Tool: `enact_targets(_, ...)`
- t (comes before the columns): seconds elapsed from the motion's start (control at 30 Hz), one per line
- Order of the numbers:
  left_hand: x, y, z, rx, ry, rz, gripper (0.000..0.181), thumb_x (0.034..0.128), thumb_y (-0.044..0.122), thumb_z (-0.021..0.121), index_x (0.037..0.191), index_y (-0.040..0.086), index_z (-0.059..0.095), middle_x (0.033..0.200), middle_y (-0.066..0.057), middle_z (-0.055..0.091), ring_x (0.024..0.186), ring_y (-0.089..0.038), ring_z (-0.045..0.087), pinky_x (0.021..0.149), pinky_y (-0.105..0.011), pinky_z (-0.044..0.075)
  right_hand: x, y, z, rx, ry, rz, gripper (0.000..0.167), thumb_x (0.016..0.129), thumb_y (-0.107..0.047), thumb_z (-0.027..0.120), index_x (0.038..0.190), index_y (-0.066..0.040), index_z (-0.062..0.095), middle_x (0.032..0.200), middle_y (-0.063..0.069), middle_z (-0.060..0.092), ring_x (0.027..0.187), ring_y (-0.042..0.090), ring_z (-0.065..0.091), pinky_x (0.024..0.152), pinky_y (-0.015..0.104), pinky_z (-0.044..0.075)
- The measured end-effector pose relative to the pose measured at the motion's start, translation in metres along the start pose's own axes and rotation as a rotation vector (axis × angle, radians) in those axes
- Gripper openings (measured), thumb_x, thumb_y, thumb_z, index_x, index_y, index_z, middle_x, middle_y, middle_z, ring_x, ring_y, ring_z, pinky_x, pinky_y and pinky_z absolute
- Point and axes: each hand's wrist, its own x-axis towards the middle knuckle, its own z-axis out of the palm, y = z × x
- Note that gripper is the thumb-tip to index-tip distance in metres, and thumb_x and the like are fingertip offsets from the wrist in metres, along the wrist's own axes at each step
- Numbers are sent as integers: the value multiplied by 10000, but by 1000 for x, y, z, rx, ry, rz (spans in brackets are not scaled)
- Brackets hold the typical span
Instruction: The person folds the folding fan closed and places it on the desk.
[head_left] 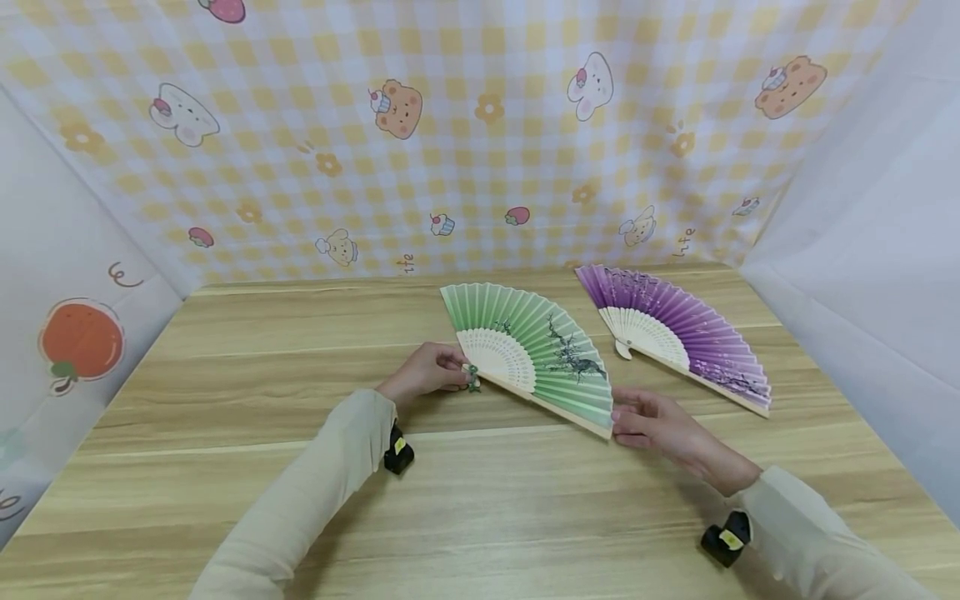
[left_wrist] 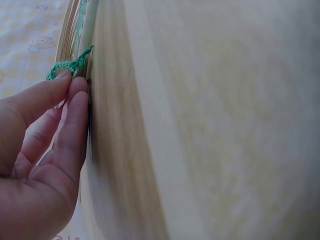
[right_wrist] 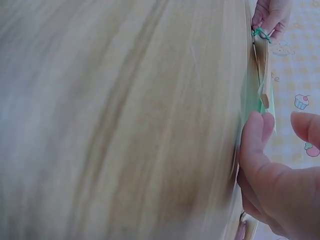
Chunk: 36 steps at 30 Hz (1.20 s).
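Note:
A green folding fan [head_left: 517,333] lies spread on the table, with dark branch prints on its cloth. At its pivot end, my left hand [head_left: 431,371] pinches the ribs between thumb and fingers, by a green cord [left_wrist: 70,66] seen in the left wrist view. Beside the fan's lower right corner is my right hand [head_left: 663,429], its fingertips at the end of the outer rib. In the right wrist view, the thumb of that hand [right_wrist: 280,185] stands apart from the other fingers, which are at the fan's edge.
A spread purple fan [head_left: 675,325] lies at the back right of the wooden table [head_left: 480,508], its pivot end near the green fan. Behind the table hangs a yellow checked cloth [head_left: 480,167] with cartoon prints. White cloth [head_left: 862,208] hangs at the right side.

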Motion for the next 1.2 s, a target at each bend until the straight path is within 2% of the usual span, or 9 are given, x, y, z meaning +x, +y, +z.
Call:
enact_targets(0.23,0,0,1,8,-2,9,203,774,-37,631,962,-95,585,738,-70,592,639,-110,596,648,-274,537,-1,1,-1,34,13,8,604,904,-86,489,1321,168,133,1094,181,471,870,111,554,814,263,485)
enact_targets(0.43,0,0,2,7,-5,2,224,776,-29,633,982,-101,580,761,-87,602,657,-119,602,665,-289,537,0,2,-4,154,3,36,607,908,-78,478,1325,168,112,977,36,548,829,76,569,782,218,490)
enact_targets(0.6,0,1,2,7,-4,-2,215,780,-29,630,976,-99,581,762,-86,606,659,-123,604,661,-286,537,0,2,-5,222,-19,42,600,907,-61,468,1326,169,105,918,9,570,815,64,561,765,205,492)
enact_targets(1.2,3,1,5,36,52,-29,150,779,-15,626,921,-47,589,762,-80,595,646,-117,595,633,-255,532,2,-1,-3,207,26,68,612,902,-72,478,1334,135,97,888,22,558,777,65,565,709,196,503)
